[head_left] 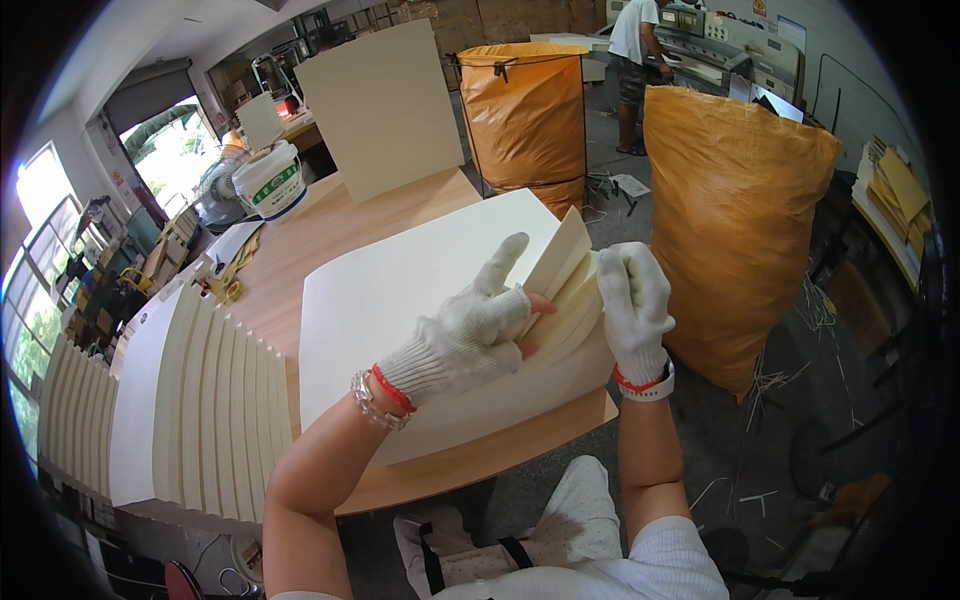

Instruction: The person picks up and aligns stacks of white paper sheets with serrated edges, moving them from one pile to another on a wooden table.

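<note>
A bundle of cream card sheets (566, 318) stands tilted and fanned over a large white board (400, 268) on the table. My left hand (465, 330), in a white knitted glove with bare fingertips showing, holds the bundle's left side. One gloved finger points up and away, while the bare tips press against the sheets. At the right edge of the bundle, my right hand (637, 305), also gloved, is closed with its fingers curled on the sheets. The glove hides exactly how many sheets it grips.
Stacked cream boards (215, 400) spread along the left. A white bucket (270, 182) and an upright board (385, 110) stand on the wooden table (270, 262). Orange sacks (735, 230) rise beyond and to the right. Another person (634, 60) works at a far machine.
</note>
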{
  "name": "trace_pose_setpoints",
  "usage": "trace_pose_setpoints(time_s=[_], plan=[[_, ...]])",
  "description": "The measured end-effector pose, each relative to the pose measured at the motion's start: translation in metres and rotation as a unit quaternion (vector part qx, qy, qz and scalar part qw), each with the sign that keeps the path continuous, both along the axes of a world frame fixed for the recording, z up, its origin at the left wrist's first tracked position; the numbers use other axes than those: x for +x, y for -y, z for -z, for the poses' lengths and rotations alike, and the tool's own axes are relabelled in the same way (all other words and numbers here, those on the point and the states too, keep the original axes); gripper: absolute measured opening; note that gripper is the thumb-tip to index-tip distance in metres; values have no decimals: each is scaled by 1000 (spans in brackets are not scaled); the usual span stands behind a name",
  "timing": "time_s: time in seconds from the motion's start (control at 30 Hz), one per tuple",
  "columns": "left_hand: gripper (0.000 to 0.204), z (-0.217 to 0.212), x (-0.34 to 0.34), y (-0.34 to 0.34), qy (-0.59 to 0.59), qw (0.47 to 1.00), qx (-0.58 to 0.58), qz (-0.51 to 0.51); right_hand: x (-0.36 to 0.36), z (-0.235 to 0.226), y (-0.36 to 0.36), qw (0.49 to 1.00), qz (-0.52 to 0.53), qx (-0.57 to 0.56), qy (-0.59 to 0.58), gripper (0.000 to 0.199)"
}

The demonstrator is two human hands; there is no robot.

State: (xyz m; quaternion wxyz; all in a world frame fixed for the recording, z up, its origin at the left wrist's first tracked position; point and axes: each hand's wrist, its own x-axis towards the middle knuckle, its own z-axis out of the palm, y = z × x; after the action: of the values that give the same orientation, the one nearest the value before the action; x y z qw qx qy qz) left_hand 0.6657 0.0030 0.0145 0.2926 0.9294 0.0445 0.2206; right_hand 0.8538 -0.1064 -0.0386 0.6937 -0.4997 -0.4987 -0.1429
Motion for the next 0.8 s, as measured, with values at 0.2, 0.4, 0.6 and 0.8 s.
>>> trace_pose_setpoints(time_s=[0.2,0.4,0.6,0.8], plan=[[36,-2,2,-8,-51,998,13,29,0,-1,3,999,-2,-27,-34,22],[35,2,2,3,13,996,84,-35,-1,1,2,999,2,-24,-40,23],[37,18,5,-14,54,997,38,37,-3,-3,4,999,-22,-6,-40,21],[39,4,4,-10,11,996,72,57,1,2,2,998,-3,-28,-52,21]])
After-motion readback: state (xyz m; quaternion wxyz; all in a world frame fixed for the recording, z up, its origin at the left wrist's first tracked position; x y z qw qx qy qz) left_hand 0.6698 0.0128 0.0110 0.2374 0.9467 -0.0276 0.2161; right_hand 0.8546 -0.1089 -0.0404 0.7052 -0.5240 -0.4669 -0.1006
